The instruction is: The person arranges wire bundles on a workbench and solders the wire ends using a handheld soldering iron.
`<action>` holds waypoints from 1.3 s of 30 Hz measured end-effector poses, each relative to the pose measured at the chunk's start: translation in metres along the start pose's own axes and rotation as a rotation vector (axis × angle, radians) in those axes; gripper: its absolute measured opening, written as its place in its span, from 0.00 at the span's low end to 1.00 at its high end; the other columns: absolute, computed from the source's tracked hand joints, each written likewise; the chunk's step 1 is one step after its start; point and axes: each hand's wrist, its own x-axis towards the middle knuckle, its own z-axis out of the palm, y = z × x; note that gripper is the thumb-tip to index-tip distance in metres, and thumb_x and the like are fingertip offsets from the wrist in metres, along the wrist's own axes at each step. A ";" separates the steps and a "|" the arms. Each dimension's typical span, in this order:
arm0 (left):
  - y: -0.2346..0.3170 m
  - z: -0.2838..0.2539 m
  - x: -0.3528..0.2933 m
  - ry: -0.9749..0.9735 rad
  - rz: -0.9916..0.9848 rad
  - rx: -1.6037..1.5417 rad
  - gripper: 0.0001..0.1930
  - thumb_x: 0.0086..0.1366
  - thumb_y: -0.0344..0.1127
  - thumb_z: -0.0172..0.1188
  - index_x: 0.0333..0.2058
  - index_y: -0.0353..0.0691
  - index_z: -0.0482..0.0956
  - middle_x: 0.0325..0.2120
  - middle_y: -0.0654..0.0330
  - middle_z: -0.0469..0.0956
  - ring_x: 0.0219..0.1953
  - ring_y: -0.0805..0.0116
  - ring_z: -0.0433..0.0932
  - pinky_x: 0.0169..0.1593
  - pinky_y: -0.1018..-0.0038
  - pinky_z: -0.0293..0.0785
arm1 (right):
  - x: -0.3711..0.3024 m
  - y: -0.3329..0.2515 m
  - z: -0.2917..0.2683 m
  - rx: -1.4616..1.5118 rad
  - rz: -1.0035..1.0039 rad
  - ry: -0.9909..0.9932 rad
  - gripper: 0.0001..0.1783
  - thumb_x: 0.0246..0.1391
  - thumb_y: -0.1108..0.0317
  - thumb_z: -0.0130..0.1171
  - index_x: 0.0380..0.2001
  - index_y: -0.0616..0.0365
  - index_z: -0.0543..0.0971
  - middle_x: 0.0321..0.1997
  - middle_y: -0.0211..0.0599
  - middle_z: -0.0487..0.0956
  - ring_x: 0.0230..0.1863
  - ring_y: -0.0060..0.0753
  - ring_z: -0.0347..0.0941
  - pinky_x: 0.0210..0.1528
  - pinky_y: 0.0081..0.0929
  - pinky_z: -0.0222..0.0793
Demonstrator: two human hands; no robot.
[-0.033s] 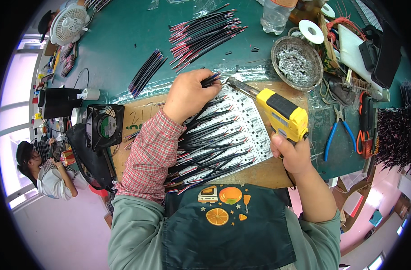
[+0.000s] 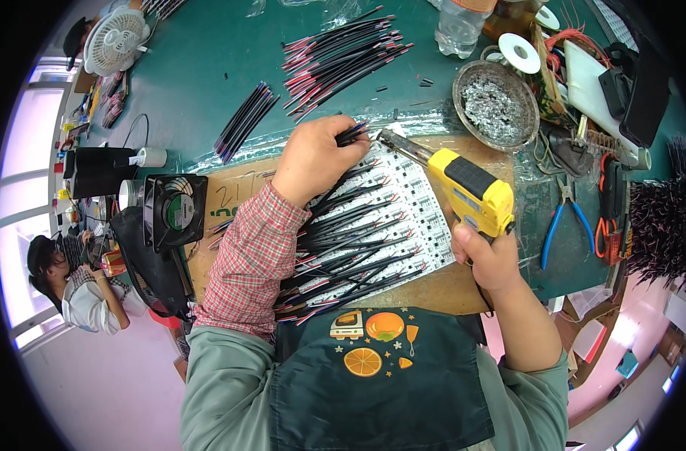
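Green bench [image 2: 200, 68] fills upper frame, w/ a wood board [image 2: 241, 188] at centre. White LED board [image 2: 410, 218] lies on the wood, mid-frame, rows of black/red wires [image 2: 350, 255] fanned across it toward lower left.

Left hand [image 2: 313, 158], upper centre, closed in a pinch on a few black wire ends [image 2: 354, 134], pressing them at the LED board's top edge. Plaid sleeve [image 2: 253, 255] runs down-left from it.

Right hand [image 2: 487, 255], centre right, clenched around handle of yellow solder gun [image 2: 471, 192]. Gun tip [image 2: 392, 141] points up-left, just beside the pinched wire ends; touching or not, cannot tell.

Around:
- wire bundle [image 2: 339, 60] top centre on bench, red/black, loose pile
- smaller dark bundle [image 2: 245, 120] left of it
- metal dish [image 2: 495, 105] w/ silver scraps, upper right, near gun
- solder spool [image 2: 519, 52] above dish
- clear bottle [image 2: 462, 26] top edge
- blue pliers [image 2: 565, 222] right of gun, on bench
- black wire bunch [image 2: 658, 225] far right
- black fan [image 2: 175, 210] left of wood board, upright
- white fan [image 2: 117, 41] upper left corner
- dark apron [image 2: 380, 376] w/ orange-fruit print, lower centre

Another person [image 2: 72, 286] sits at far left, lower down, well apart from bench work.
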 end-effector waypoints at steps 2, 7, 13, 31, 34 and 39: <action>0.001 0.001 -0.001 -0.003 0.001 0.002 0.10 0.54 0.35 0.64 0.31 0.34 0.81 0.24 0.54 0.79 0.26 0.70 0.77 0.33 0.74 0.72 | -0.001 0.001 0.001 -0.018 -0.016 0.014 0.18 0.53 0.63 0.61 0.44 0.63 0.74 0.27 0.24 0.73 0.26 0.15 0.67 0.28 0.18 0.63; 0.001 0.002 -0.001 0.001 0.008 0.021 0.10 0.54 0.35 0.64 0.32 0.34 0.81 0.24 0.54 0.79 0.26 0.70 0.76 0.33 0.74 0.72 | -0.003 -0.003 0.005 0.021 -0.095 0.044 0.18 0.53 0.63 0.61 0.43 0.62 0.74 0.27 0.24 0.73 0.27 0.15 0.67 0.29 0.19 0.63; 0.007 0.001 -0.004 0.013 0.022 0.030 0.11 0.55 0.36 0.64 0.31 0.34 0.80 0.23 0.55 0.79 0.25 0.70 0.76 0.33 0.74 0.72 | -0.010 -0.005 -0.002 0.067 -0.040 -0.002 0.16 0.53 0.62 0.62 0.40 0.61 0.74 0.24 0.24 0.72 0.24 0.15 0.66 0.25 0.17 0.61; 0.045 -0.015 -0.023 0.392 0.423 0.173 0.09 0.60 0.30 0.60 0.39 0.37 0.77 0.28 0.53 0.76 0.30 0.53 0.75 0.34 0.65 0.72 | -0.033 0.010 -0.013 0.021 -0.141 0.048 0.29 0.53 0.64 0.57 0.55 0.69 0.65 0.21 0.32 0.69 0.19 0.20 0.62 0.21 0.18 0.59; 0.052 -0.003 -0.030 0.136 0.082 0.036 0.09 0.58 0.33 0.61 0.37 0.38 0.77 0.28 0.49 0.79 0.30 0.50 0.78 0.34 0.63 0.73 | -0.038 0.010 -0.018 0.136 -0.049 0.048 0.18 0.51 0.68 0.63 0.44 0.62 0.73 0.33 0.26 0.74 0.32 0.17 0.68 0.34 0.19 0.65; 0.035 0.016 -0.029 0.067 0.102 0.121 0.10 0.57 0.35 0.63 0.34 0.36 0.78 0.27 0.50 0.79 0.29 0.54 0.78 0.35 0.68 0.73 | -0.038 0.015 -0.023 0.125 -0.031 -0.004 0.18 0.51 0.68 0.63 0.45 0.62 0.74 0.35 0.27 0.75 0.35 0.17 0.69 0.38 0.20 0.66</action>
